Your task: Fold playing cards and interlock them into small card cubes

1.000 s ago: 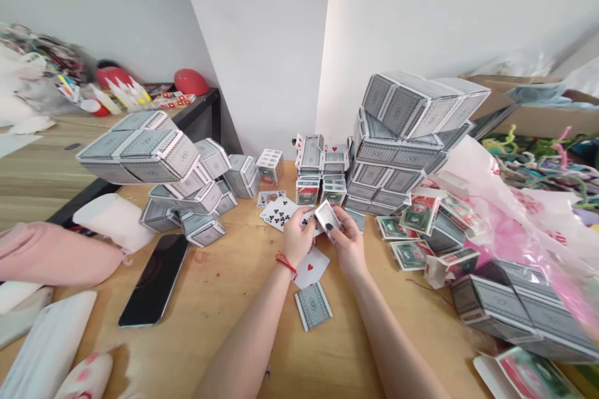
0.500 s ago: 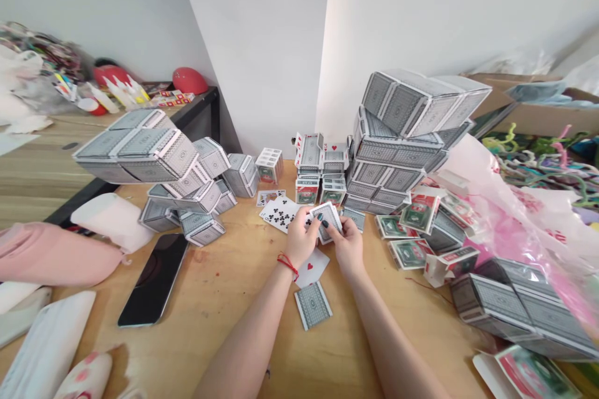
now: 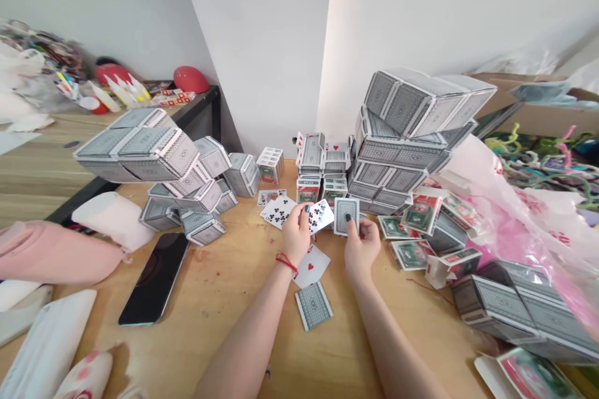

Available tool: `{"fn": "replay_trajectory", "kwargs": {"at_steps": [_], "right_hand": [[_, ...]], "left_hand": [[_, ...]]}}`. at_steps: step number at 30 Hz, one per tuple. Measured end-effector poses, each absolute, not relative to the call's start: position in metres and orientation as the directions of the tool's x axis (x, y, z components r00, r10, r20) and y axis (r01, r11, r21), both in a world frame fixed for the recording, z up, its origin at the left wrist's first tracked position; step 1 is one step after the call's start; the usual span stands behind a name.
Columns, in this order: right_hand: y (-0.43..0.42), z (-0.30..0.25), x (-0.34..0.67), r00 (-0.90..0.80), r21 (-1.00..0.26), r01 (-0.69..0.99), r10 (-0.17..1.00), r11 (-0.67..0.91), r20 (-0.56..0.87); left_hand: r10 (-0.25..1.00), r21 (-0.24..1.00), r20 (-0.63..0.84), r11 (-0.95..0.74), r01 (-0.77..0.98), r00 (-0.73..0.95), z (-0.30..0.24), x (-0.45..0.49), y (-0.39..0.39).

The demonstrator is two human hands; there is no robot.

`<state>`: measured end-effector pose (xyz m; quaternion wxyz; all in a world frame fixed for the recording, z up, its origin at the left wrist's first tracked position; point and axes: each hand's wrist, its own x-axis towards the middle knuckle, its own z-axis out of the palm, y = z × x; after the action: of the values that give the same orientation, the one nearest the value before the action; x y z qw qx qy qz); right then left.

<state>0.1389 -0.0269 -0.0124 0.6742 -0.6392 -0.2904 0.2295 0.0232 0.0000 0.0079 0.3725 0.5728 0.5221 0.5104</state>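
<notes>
My left hand (image 3: 296, 235) pinches a face-up playing card (image 3: 321, 216) with black club pips, thumb on top. A little to the right, my right hand (image 3: 361, 248) grips a playing card (image 3: 345, 209) with its grey patterned back showing; whether more cards lie beneath I cannot tell. Face-up club cards (image 3: 277, 212) lie on the table just left of my left hand. Below, between my wrists, are a heart card (image 3: 314, 268) and a folded grey-backed card piece (image 3: 313, 306).
Stacks of grey card-built blocks stand at left (image 3: 150, 153) and right (image 3: 397, 149). Card boxes (image 3: 414, 255) lie right of my hands, beside pink plastic (image 3: 496, 218). A phone (image 3: 154, 280) and a pink roll (image 3: 60, 254) rest at left.
My hands have moved apart. Before, both held the cards together; now a club card is in my left hand and a back-up card in my right.
</notes>
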Motion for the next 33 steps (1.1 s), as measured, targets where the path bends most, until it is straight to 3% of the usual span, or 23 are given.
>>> {"fn": "replay_trajectory", "kwargs": {"at_steps": [2, 6, 12, 16, 19, 22, 24, 27, 33], "right_hand": [[-0.029, -0.011, 0.137, 0.681, -0.974, 0.208, 0.701, 0.089, 0.209], [-0.031, -0.013, 0.131, 0.370, -0.857, 0.468, 0.833, 0.215, 0.411], [-0.032, -0.013, 0.128, 0.179, -0.782, 0.563, 0.885, 0.267, 0.430], [-0.033, -0.009, 0.129, 0.190, -0.830, 0.491, 0.897, 0.264, 0.398], [-0.032, -0.008, 0.130, 0.327, -0.906, 0.368, 0.883, 0.209, 0.337], [-0.028, -0.010, 0.133, 0.443, -0.981, 0.162, 0.881, 0.105, 0.168], [-0.026, -0.010, 0.137, 0.433, -0.999, 0.034, 0.901, 0.023, 0.036], [-0.025, -0.011, 0.141, 0.421, -0.998, -0.056, 0.906, -0.024, -0.045], [-0.023, -0.013, 0.141, 0.504, -0.980, -0.196, 0.860, 0.031, -0.074]], "left_hand": [[0.983, 0.961, 0.183, -0.172, 0.215, -0.029, 0.008, 0.023, 0.000], [0.972, 0.943, 0.234, -0.236, 0.236, 0.039, 0.008, 0.025, -0.002], [0.962, 0.932, 0.259, -0.271, 0.240, 0.083, 0.008, 0.024, -0.003], [0.968, 0.917, 0.237, -0.252, 0.309, 0.086, 0.007, 0.022, -0.002], [0.967, 0.907, 0.243, -0.254, 0.337, 0.077, 0.006, 0.021, -0.001], [0.968, 0.911, 0.237, -0.251, 0.327, 0.081, 0.004, 0.022, -0.001], [0.971, 0.918, 0.226, -0.239, 0.317, 0.078, 0.003, 0.023, -0.001], [0.978, 0.936, 0.203, -0.209, 0.282, 0.052, 0.004, 0.024, -0.001], [0.995, 0.990, 0.091, -0.095, 0.103, 0.045, 0.000, 0.026, 0.002]]}}
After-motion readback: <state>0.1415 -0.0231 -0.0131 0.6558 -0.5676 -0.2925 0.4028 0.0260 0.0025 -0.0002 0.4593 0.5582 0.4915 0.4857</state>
